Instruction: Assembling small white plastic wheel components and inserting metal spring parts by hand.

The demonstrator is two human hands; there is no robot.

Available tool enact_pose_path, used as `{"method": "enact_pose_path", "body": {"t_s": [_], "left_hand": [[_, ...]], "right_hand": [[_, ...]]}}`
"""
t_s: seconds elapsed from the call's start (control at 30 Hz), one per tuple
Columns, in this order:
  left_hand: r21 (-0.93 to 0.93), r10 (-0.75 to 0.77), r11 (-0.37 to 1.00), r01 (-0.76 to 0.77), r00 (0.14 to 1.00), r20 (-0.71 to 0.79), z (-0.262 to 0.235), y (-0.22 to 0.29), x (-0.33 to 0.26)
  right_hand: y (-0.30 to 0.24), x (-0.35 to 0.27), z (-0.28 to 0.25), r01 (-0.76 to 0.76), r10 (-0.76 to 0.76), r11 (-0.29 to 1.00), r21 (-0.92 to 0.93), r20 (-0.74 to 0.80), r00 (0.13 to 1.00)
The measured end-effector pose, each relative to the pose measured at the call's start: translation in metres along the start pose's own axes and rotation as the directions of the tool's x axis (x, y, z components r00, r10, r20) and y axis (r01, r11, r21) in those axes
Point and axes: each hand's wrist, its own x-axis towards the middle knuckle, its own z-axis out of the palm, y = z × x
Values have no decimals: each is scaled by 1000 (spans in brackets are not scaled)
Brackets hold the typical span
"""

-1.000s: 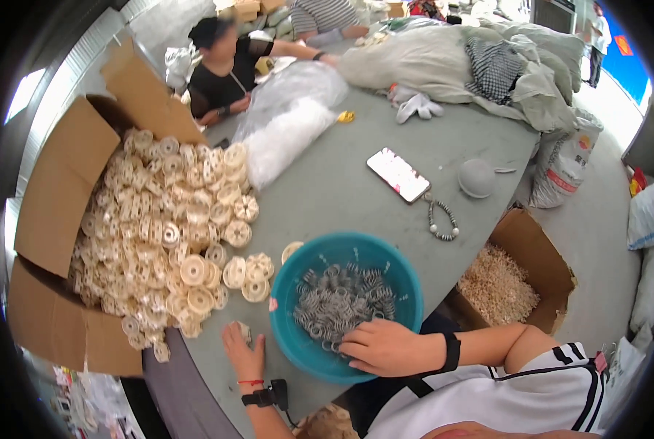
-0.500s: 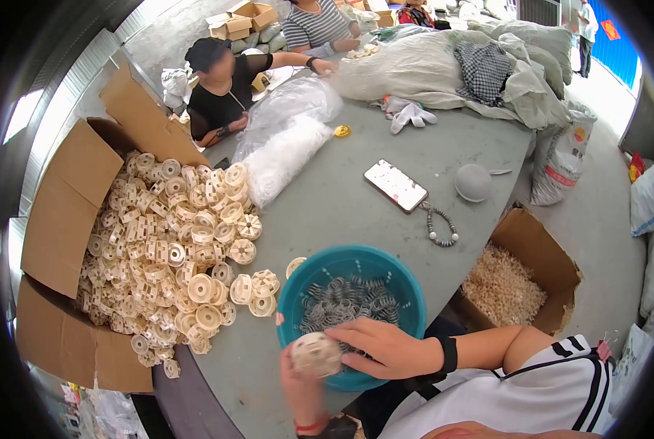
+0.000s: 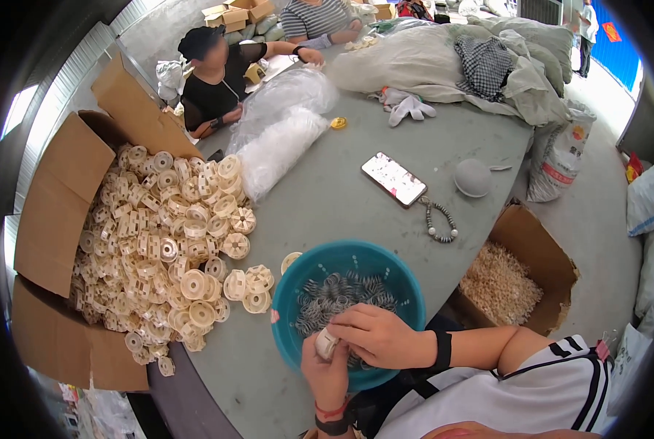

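My left hand (image 3: 327,377) grips a round cream plastic part (image 3: 326,344) over the near left rim of a teal basin (image 3: 287,333). The fingers of my right hand (image 3: 387,338) close against the same part from the right and hide much of it; whether they also pinch something small cannot be seen. Grey metal coil springs (image 3: 338,293) lie in the basin, just beyond my hands. To the left, a large heap of similar cream plastic parts (image 3: 169,249) spills from a cardboard box (image 3: 67,205), with several lying close to the basin.
A phone (image 3: 394,179) with a beaded strap (image 3: 441,219) and a grey cup-shaped object (image 3: 472,178) lie beyond the basin. A box of small pale pieces (image 3: 553,300) stands at the right. Plastic bags (image 3: 279,150) and a co-worker (image 3: 213,80) are at the far left.
My left hand has turned the cream part and moved slightly right, out of its blur. My right fingers have closed in on the part. The view has shifted slightly.
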Motion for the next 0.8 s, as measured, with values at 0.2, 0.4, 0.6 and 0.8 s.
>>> {"method": "enact_pose_path", "body": {"t_s": [0.2,0.4,0.6,0.8], "left_hand": [[95,27,995,-27,1000,-2,0,8,6],[-22,-50,998,51,998,46,3,2,16],[-59,-66,996,68,997,40,1,-10,14],[-19,7,1000,-6,999,54,1,-8,14]], "right_hand": [[-2,4,0,-74,74,997,23,17,997],[3,12,0,-169,167,982,90,25,986],[8,11,6,-111,109,991,79,26,994],[4,13,7,-68,67,997,48,23,997]]}}
